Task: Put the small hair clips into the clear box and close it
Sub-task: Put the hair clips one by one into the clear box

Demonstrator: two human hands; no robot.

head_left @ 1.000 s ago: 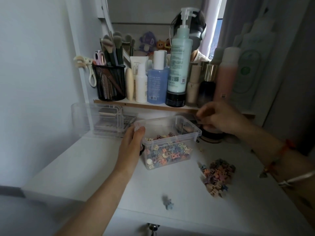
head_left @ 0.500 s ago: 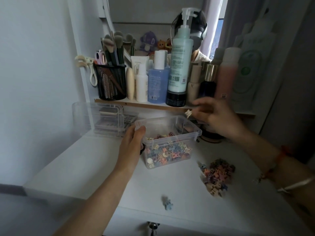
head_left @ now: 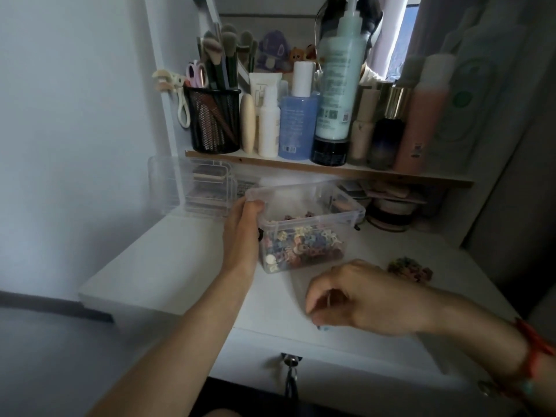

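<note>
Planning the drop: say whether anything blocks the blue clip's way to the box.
Nothing visible does. The right hand is at the blue clip; only bare table lies between it and the box, which stands open. The left hand grips the box's left wall, off that path.

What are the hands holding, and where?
The left hand grips the clear plastic box by its left rim. The right hand is at a small blue hair clip; whether it grips cannot be told.

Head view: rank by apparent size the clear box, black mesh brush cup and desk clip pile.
1. clear box
2. black mesh brush cup, farther back
3. clip pile, partly behind the right hand
</note>
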